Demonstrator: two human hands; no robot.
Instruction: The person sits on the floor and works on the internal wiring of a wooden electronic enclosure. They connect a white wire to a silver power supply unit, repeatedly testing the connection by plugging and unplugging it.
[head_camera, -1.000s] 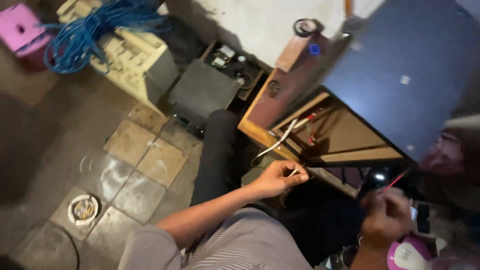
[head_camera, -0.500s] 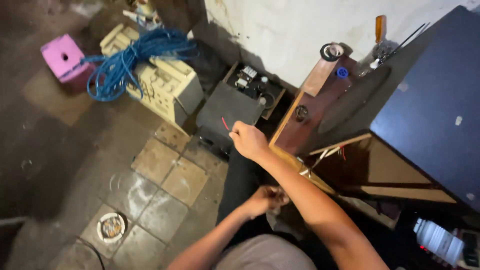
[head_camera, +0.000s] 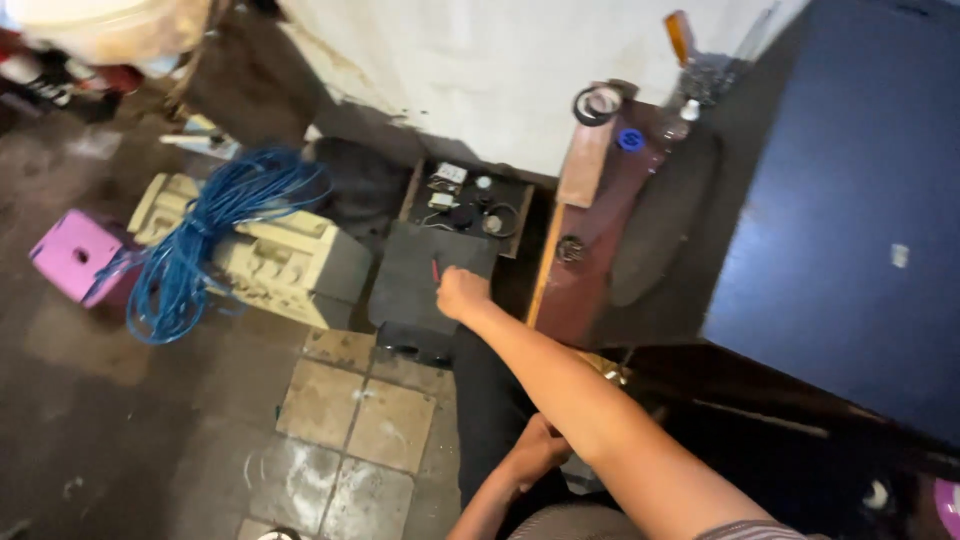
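Right hand (head_camera: 462, 293) was fisted round a thin red tool (head_camera: 435, 270) over the black box (head_camera: 425, 285); left hand (head_camera: 540, 445) curled shut in lap, contents hidden.

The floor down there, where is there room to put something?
Bare tiles lie below the dark box, left of the left hand. Dark floor is open under the pink stool. It is crowded by the blue cable and the tray of parts near the right hand.

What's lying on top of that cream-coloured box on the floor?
A loose coil of blue cable drapes over the cream-coloured box, trailing toward a pink plastic stool. The box top under the coil is covered.
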